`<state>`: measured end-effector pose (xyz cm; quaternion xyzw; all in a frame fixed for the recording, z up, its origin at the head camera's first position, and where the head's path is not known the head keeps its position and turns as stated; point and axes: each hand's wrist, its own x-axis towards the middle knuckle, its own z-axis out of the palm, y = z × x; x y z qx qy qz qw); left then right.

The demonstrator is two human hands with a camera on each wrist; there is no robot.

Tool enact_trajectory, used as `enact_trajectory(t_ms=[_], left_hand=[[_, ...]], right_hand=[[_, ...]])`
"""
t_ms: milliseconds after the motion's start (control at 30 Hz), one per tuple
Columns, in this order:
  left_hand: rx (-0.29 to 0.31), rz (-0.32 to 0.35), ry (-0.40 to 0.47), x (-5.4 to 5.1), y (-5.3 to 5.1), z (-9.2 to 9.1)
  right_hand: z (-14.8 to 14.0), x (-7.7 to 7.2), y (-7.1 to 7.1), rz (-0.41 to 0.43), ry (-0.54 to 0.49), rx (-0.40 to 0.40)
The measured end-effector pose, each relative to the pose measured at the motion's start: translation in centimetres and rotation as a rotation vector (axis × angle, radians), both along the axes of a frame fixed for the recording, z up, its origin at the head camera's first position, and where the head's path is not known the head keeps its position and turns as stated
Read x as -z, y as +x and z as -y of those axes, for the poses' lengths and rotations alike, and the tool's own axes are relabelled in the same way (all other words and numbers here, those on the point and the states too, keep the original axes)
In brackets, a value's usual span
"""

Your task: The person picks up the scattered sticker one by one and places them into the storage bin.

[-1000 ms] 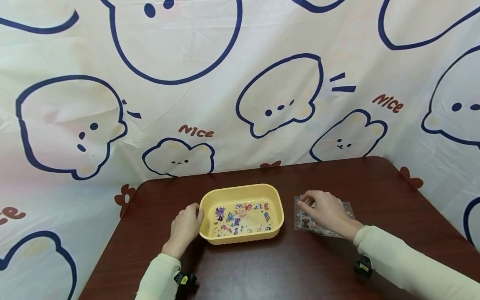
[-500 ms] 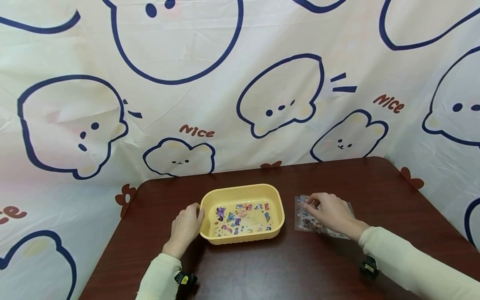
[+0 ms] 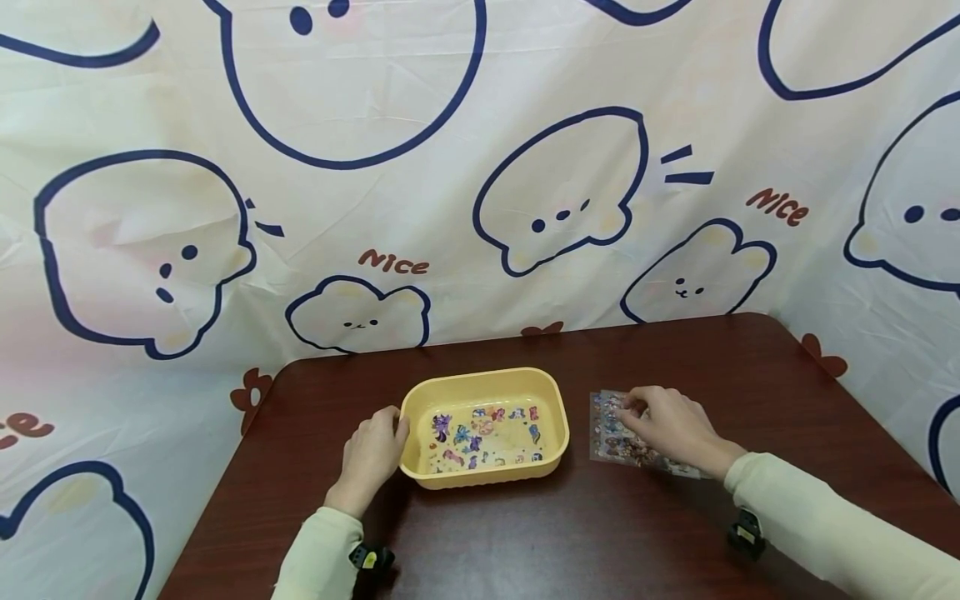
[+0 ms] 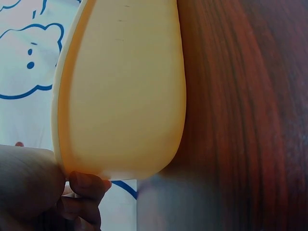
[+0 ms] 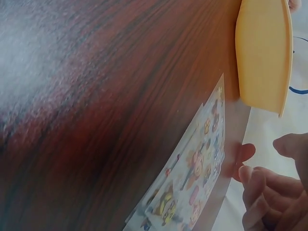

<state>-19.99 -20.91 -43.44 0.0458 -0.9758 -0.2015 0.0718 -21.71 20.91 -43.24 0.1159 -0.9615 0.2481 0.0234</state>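
A yellow plastic basin (image 3: 487,478) sits on the table with small colourful cartoon pictures across its bottom. At its left end my left hand (image 3: 371,454) grips the rim; in the left wrist view the thumb is on one side of the basin wall (image 4: 125,91) and curled fingers (image 4: 86,187) on the other. To the basin's right lie overlapping clear sticker sheets (image 3: 611,437) printed with cartoon figures. My right hand (image 3: 678,429) is over these sheets with loosely bent fingers. In the right wrist view, its thumb and fingers stand apart above the sticker sheets (image 5: 195,168), with nothing seen between them.
The dark brown wooden table (image 3: 525,542) has rounded far corners. A white curtain (image 3: 555,67) with blue cartoon outlines hangs behind it and along both sides. Each wrist bears a small black device (image 3: 371,558).
My right hand has drawn back a little to the right over the sticker sheets, leaving more of their left part showing. The left hand and the basin have stayed put.
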Motion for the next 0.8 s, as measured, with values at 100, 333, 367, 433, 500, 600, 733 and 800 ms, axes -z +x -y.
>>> enact_trajectory(t_ms=[100,333,367,433,500,600,733,800], left_hand=[[0.000,-0.001,-0.001,0.0,0.0,0.0],[0.002,0.008,0.003,-0.2,0.0,0.0],[0.002,0.007,0.003,-0.2,0.0,0.0],[0.002,0.004,0.003,-0.2,0.0,0.1],[0.001,0.001,0.004,-0.2,0.0,0.1],[0.001,0.001,0.004,-0.1,-0.1,0.1],[0.003,0.005,0.006,-0.1,-0.1,0.0],[0.004,0.004,0.005,-0.1,0.0,0.0]], right_hand=[[-0.3,0.0,-0.1,-0.011,0.012,-0.006],[-0.9,0.1,-0.3,-0.009,0.018,-0.013],[-0.9,0.1,-0.3,-0.003,0.018,-0.013],[-1.1,0.2,-0.3,0.006,0.022,-0.010],[-1.2,0.4,-0.4,0.015,0.022,-0.008],[-1.5,0.5,-0.5,0.027,0.024,-0.005],[-2.0,0.7,-0.6,0.058,0.040,-0.010],[-2.2,0.8,-0.7,0.079,0.054,-0.018]])
